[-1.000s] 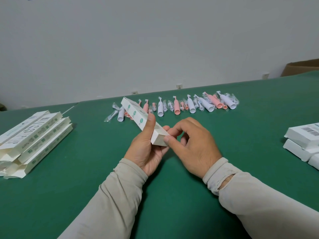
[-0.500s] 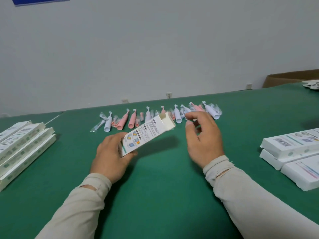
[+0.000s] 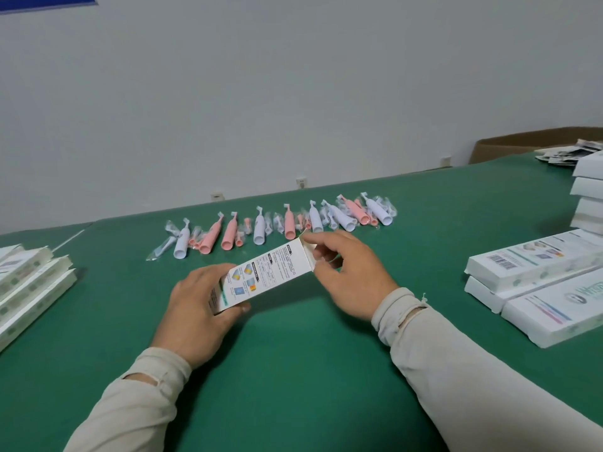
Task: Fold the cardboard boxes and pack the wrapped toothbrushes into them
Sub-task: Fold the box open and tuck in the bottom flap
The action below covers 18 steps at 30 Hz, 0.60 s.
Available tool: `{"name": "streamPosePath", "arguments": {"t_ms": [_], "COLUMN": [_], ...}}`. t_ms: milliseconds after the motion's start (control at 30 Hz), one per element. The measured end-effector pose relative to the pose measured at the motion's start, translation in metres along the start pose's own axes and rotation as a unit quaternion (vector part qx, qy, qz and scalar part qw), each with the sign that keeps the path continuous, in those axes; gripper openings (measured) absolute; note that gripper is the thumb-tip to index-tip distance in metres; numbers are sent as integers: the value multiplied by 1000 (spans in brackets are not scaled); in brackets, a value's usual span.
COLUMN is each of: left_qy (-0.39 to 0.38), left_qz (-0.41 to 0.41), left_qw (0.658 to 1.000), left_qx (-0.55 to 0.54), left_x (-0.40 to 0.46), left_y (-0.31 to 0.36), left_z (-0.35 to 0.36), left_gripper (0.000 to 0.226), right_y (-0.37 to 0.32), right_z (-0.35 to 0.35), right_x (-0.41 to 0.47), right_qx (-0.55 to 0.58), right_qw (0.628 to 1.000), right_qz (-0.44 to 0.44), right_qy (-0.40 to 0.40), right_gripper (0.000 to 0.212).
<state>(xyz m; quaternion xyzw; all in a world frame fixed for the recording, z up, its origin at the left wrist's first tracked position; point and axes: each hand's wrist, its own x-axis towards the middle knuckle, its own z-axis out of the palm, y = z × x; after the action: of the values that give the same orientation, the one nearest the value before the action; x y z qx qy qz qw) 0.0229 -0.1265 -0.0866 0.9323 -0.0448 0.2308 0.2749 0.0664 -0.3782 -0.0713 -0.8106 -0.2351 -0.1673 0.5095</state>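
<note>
Above the green table (image 3: 293,370), a little nearer than the row of wrapped toothbrushes (image 3: 287,220), a white cardboard box (image 3: 266,275) is being held in the air between both hands. Its long axis is running from lower left to upper right, with the near end pointing down toward the left hand (image 3: 195,318) and the far end rising toward the right hand (image 3: 352,272) and the toothbrush row. Its printed face, with small colour pictures and lines of text, is turned up toward the camera. The left hand is gripping the near end, fingers curled round behind the box and the thumb showing under its lower corner. The right hand is at the far end with its fingers bent, pinching the end flap there; that end is standing open. To the left, flat boxes (image 3: 29,288) are lying in a stack at the table's edge, and to the right, white boxes (image 3: 535,282) are piled, with more stacked behind them.

Compared with half a second ago, the right hand has closed in from just beside the box and is now touching its far end, while the left hand is keeping its grip on the near end. The box's tilt and heading are staying much as they were.
</note>
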Motion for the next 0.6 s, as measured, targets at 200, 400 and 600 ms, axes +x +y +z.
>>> {"name": "streamPosePath", "arguments": {"t_ms": [200, 400, 600], "left_qy": [45, 89, 128], "left_qz": [-40, -64, -77], "left_qw": [998, 991, 987], "left_qx": [22, 75, 62], "left_x": [9, 24, 28], "left_y": [-2, 6, -6], "left_z": [5, 18, 30], "left_gripper": [57, 63, 59], "right_y": [12, 70, 118], "right_z": [-8, -61, -90], "right_x": [29, 110, 169], "right_qx": [92, -134, -283], "right_qw": [987, 923, 907], "right_qz": [80, 285, 310], "right_qy": [104, 222, 44], "right_gripper": [32, 35, 48]}}
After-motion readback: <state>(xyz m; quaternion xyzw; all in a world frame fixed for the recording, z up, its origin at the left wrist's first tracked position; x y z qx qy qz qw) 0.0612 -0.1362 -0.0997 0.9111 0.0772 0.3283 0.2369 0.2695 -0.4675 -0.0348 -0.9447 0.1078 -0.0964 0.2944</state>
